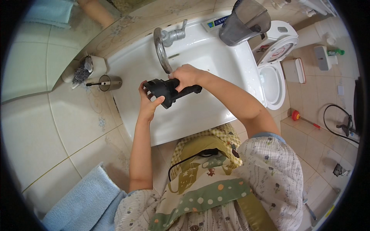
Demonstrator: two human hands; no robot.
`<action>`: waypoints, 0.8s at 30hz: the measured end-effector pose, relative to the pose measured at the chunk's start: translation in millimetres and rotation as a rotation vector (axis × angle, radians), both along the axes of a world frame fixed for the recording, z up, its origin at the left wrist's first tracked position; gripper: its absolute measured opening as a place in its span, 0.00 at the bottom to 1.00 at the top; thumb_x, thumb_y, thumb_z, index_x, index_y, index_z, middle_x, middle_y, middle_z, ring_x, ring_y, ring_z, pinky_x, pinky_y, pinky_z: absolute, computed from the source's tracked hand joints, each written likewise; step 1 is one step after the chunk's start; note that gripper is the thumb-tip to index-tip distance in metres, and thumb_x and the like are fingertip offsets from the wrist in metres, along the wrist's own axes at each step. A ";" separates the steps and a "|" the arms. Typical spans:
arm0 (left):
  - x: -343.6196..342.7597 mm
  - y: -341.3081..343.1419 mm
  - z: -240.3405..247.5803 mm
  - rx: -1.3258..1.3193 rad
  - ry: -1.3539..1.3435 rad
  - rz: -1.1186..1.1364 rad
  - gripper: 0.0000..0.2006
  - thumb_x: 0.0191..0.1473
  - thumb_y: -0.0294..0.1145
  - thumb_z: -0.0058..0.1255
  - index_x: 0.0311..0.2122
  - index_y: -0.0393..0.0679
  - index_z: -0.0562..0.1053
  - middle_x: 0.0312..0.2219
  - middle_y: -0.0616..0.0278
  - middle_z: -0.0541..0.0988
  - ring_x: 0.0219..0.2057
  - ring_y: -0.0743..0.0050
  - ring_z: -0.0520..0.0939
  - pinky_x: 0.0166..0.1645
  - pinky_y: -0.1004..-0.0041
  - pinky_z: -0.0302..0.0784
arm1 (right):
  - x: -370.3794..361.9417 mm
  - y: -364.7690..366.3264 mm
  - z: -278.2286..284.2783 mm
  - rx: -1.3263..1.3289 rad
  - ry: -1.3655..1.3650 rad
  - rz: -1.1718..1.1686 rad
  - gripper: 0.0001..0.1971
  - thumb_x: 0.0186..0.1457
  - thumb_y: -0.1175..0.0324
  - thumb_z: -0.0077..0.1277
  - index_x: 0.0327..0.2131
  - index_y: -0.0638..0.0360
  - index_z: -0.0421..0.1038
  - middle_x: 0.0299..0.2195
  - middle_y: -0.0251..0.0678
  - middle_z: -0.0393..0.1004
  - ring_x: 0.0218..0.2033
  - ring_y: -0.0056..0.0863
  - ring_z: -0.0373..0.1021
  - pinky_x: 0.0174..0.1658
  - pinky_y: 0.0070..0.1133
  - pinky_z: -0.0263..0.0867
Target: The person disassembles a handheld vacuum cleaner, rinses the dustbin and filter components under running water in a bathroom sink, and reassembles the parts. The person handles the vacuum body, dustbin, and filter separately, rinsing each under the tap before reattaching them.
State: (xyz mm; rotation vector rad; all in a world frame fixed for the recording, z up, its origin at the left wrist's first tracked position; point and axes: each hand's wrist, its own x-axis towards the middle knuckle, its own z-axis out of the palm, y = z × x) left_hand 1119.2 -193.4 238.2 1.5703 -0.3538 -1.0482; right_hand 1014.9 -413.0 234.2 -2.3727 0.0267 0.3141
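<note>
Over the white sink (185, 119), both my hands are on a black plastic part with a wide flat head and a long tube (163, 89); it looks like the lid insert of a water tank. My left hand (148, 107) grips the wide head from the left, thumb on the near side. The fingers of my right hand (187, 77) are closed on the part near the base of the tube, which sticks out to the right. Just beyond my right hand hangs the spout of the metal faucet (159, 50). Whether water runs from it I cannot tell.
A grey see-through tank (244, 25) stands on the sink's far right corner, beside a toothpaste box (216, 23). At left are a metal cup (110, 83) and a grey brush (81, 73). A toilet (273, 86) lies right; a blue towel (83, 200) hangs near left.
</note>
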 end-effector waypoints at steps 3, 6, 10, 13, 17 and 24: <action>0.0 1.9 -0.8 0.001 0.003 -0.012 0.53 0.34 0.39 0.67 0.62 0.51 0.44 0.55 0.54 0.57 0.55 0.55 0.64 0.52 0.54 0.70 | -8.0 -7.3 -13.8 -0.001 -0.004 0.032 0.17 0.38 0.70 0.57 0.37 0.54 0.72 0.29 0.42 0.76 0.33 0.43 0.73 0.37 0.32 0.67; 4.2 5.2 0.5 -0.038 0.193 0.041 0.50 0.36 0.38 0.65 0.61 0.51 0.45 0.55 0.56 0.58 0.55 0.57 0.66 0.51 0.54 0.71 | -17.9 -21.2 -22.1 0.250 0.014 -0.051 0.16 0.40 0.70 0.55 0.38 0.53 0.74 0.31 0.41 0.77 0.33 0.39 0.73 0.39 0.29 0.67; 7.9 4.7 -6.3 -0.069 0.302 0.036 0.46 0.40 0.37 0.63 0.61 0.53 0.46 0.55 0.57 0.59 0.54 0.59 0.66 0.49 0.55 0.73 | -16.7 -23.0 -22.2 0.705 0.126 -0.255 0.15 0.45 0.67 0.55 0.40 0.52 0.75 0.34 0.39 0.77 0.35 0.35 0.73 0.42 0.25 0.67; 9.9 5.9 -18.8 -0.072 0.348 0.050 0.45 0.41 0.37 0.62 0.61 0.53 0.45 0.55 0.57 0.59 0.54 0.59 0.66 0.47 0.55 0.74 | -8.2 -22.9 -4.0 0.364 0.111 -0.252 0.13 0.51 0.61 0.52 0.40 0.52 0.76 0.37 0.38 0.77 0.39 0.37 0.73 0.52 0.30 0.63; 3.6 -0.6 -14.2 -0.039 0.250 0.058 0.47 0.41 0.37 0.63 0.61 0.52 0.44 0.56 0.56 0.57 0.55 0.58 0.66 0.47 0.56 0.74 | 1.6 -6.2 -0.9 0.173 -0.031 -0.117 0.16 0.59 0.60 0.43 0.49 0.50 0.72 0.45 0.33 0.75 0.49 0.36 0.68 0.64 0.47 0.39; -16.5 -21.1 -7.1 0.040 0.042 0.279 0.52 0.38 0.32 0.66 0.61 0.43 0.40 0.55 0.50 0.55 0.55 0.57 0.65 0.53 0.58 0.68 | -19.1 55.9 -26.7 0.527 -0.465 -0.572 0.12 0.55 0.65 0.48 0.40 0.58 0.75 0.42 0.40 0.76 0.43 0.37 0.72 0.54 0.33 0.60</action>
